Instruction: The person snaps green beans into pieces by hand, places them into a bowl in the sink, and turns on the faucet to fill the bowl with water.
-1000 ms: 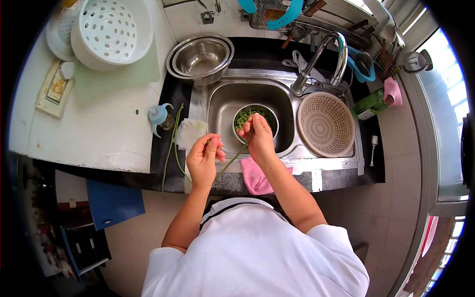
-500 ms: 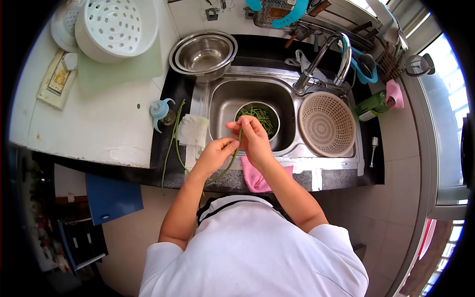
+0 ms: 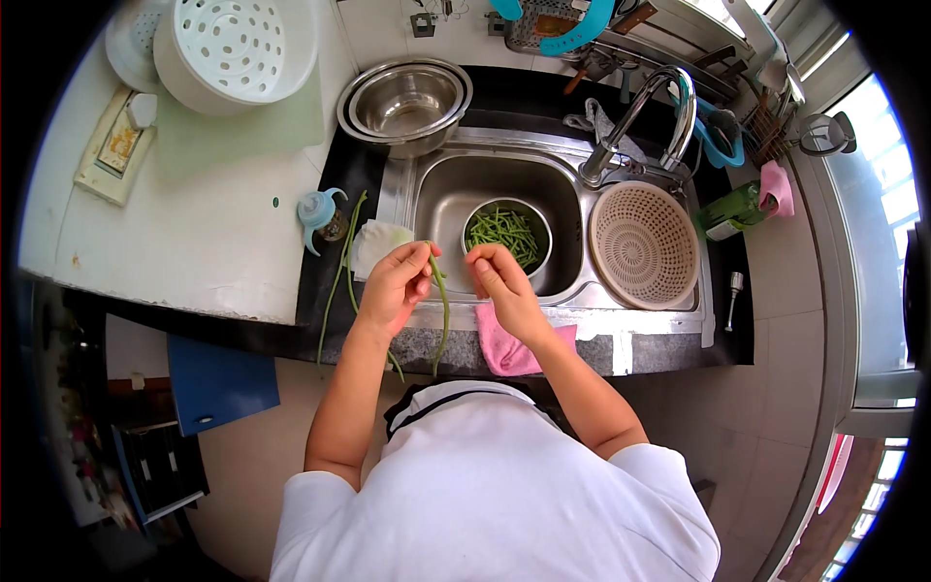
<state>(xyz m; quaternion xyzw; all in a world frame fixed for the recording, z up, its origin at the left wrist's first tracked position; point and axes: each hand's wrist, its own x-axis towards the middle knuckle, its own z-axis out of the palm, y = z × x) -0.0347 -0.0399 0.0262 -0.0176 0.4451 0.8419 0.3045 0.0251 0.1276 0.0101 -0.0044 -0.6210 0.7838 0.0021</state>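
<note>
My left hand (image 3: pixel 394 291) pinches a long green bean (image 3: pixel 445 325) near its upper end, and the rest dangles over the counter's front edge. My right hand (image 3: pixel 506 294) is apart from it, at the sink's front rim, fingertips pressed together; whatever they hold, if anything, is hidden. Just beyond that hand, a steel bowl (image 3: pixel 549 254) in the sink contains many short cut pieces of green bean (image 3: pixel 504 236). More uncut long beans (image 3: pixel 346 262) lie on the counter left of my left hand, their ends hanging over the edge.
The sink (image 3: pixel 441 194) has a tap (image 3: pixel 684 107) behind it and a beige colander (image 3: pixel 645 242) on its right. Nested steel bowls (image 3: pixel 405 107) stand back left. A pink cloth (image 3: pixel 506 344), a white cloth (image 3: pixel 376 247) and a blue-topped bottle (image 3: pixel 318 213) are nearby.
My hands have moved apart. The left went left and up with the long bean, which now hangs from it alone; the right shifted slightly right and down, away from the bean.
</note>
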